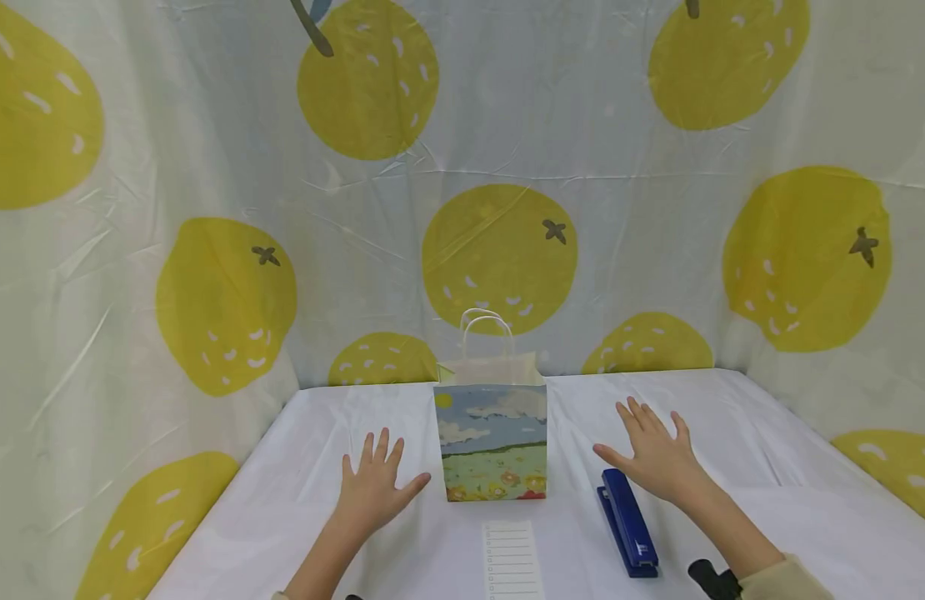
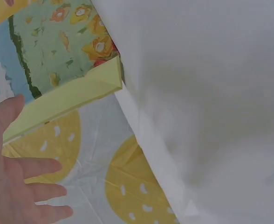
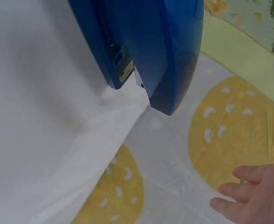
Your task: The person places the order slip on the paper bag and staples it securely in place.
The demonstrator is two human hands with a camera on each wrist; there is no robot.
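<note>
A paper bag (image 1: 492, 442) printed with a meadow, flowers and sky stands upright in the middle of the table, its white handles up. To its left my left hand (image 1: 374, 492) is held with fingers spread, holding nothing; the left wrist view shows the same hand (image 2: 20, 182) beside the bag's printed face. My right hand (image 1: 657, 454) is likewise spread and empty, near the far end of a blue stapler (image 1: 627, 525). Large in the right wrist view is the stapler (image 3: 151, 42), with the right hand's fingers (image 3: 249, 191) at the lower right.
A narrow lined paper slip (image 1: 511, 558) with small checkboxes lies in front of the bag. White cloth (image 1: 260, 508) covers the table. Behind and at both sides hangs a pale curtain (image 1: 620, 225) printed with yellow fruit.
</note>
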